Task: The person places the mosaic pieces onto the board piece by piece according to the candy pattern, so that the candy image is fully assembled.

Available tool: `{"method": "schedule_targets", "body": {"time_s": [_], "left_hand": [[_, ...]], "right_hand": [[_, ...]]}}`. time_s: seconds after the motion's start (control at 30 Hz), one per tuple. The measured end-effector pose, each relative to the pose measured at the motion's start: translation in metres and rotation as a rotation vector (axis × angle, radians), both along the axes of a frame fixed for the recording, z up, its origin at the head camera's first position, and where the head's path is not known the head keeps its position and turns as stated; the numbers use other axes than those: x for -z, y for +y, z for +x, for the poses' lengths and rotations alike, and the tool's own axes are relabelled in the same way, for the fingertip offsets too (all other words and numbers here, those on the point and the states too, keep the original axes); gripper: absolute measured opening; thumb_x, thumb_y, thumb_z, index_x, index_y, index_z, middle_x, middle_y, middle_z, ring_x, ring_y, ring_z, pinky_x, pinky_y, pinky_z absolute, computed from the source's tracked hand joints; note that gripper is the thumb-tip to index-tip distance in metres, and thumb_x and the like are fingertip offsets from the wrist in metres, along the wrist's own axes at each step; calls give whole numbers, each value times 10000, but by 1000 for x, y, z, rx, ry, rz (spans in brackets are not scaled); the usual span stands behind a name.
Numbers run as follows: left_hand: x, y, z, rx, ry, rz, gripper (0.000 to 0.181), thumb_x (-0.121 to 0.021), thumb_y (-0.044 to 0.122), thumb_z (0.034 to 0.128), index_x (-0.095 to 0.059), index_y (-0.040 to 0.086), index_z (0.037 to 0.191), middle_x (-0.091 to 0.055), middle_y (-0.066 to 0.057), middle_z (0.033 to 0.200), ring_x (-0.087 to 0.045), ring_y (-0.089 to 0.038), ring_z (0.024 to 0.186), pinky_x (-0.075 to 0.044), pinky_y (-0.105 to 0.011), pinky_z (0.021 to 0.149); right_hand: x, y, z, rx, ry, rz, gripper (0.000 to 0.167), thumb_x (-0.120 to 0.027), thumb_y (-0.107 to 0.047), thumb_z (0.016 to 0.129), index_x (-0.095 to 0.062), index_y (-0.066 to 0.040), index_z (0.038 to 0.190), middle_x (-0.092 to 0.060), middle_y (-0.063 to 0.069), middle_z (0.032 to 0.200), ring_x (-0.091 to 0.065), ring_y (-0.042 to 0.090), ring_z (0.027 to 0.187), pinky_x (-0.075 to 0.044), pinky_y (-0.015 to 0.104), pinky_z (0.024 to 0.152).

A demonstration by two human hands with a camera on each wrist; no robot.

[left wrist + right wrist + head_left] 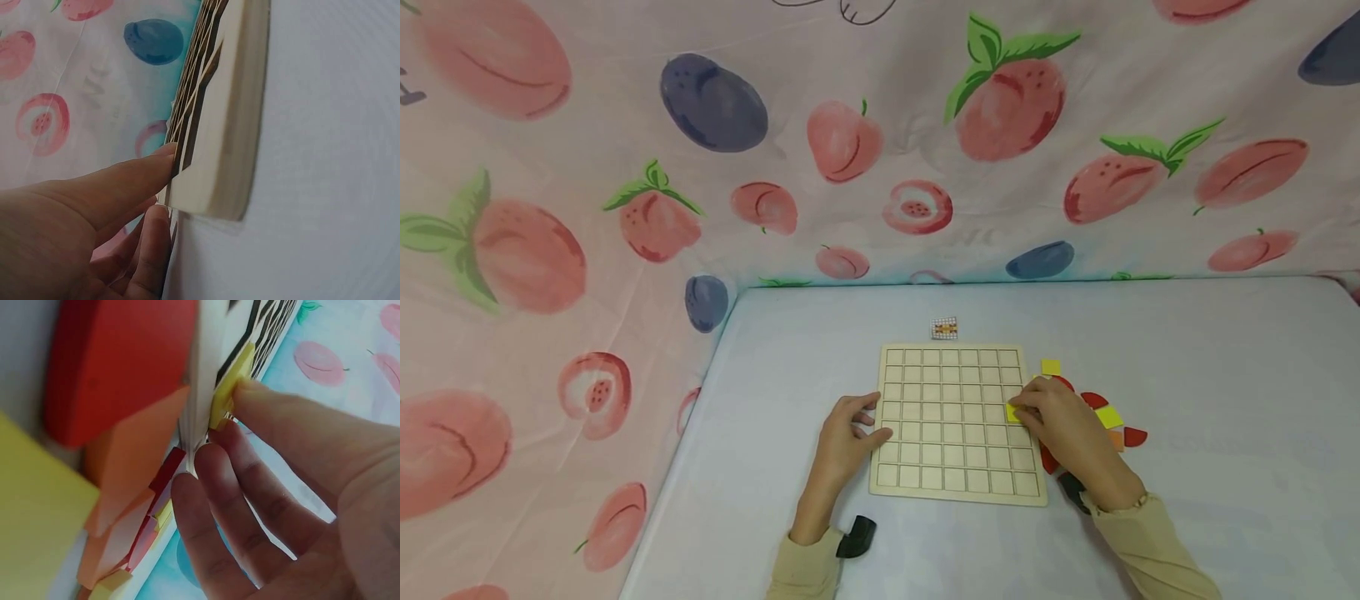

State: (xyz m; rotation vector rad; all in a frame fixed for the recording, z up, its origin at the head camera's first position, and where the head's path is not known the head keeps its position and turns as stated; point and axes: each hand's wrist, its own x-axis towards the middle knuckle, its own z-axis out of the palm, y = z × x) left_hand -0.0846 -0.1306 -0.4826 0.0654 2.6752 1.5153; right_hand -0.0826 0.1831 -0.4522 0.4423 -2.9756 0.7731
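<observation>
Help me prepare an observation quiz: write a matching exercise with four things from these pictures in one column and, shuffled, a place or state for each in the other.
Things
1. Left hand
2. Right hand
3. Small card
4. Red pieces

Places and states
A. Lying beyond the far edge of the board
B. Pinching a yellow piece
C. Lying to the right of the board
D. Touching the left side of the board

Right pairs: 1-D, 2-B, 3-A, 4-C
</observation>
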Motion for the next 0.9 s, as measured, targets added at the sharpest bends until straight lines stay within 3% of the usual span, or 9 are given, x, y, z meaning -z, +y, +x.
{"method": "schedule_targets", "body": {"time_s": [0.33, 0.63, 0.9], "left_hand": [[1, 0, 0, -8, -4, -7, 534, -814, 44, 794, -635, 49, 1298, -605, -86, 1149, -581, -182, 948, -496, -189, 708], [1, 0, 1, -10, -2, -3, 535, -814, 44, 792, -634, 44, 1295, -607, -93, 1144, -580, -188, 948, -489, -191, 704], [0, 0, 0, -9, 6, -15, 534, -819, 52, 792, -636, 47, 1294, -609, -90, 1135, -583, -187, 942, -492, -194, 704]], "right_hand": [[-2, -2, 1, 6, 1, 11, 183, -791, -56, 821, -758, -23, 998, -671, 74, 986, -607, 246, 904, -553, 398, 734], [0, 1, -1, 14, -2, 4, 195, -796, -58, 819, -738, -34, 1004, -659, 64, 981, -523, 198, 837, -490, 289, 652], [-5, 11, -6, 54, -1, 15, 267, -790, -94, 837, -723, -8, 1080, -666, 115, 1017, -552, 262, 916, -567, 435, 782]]}}
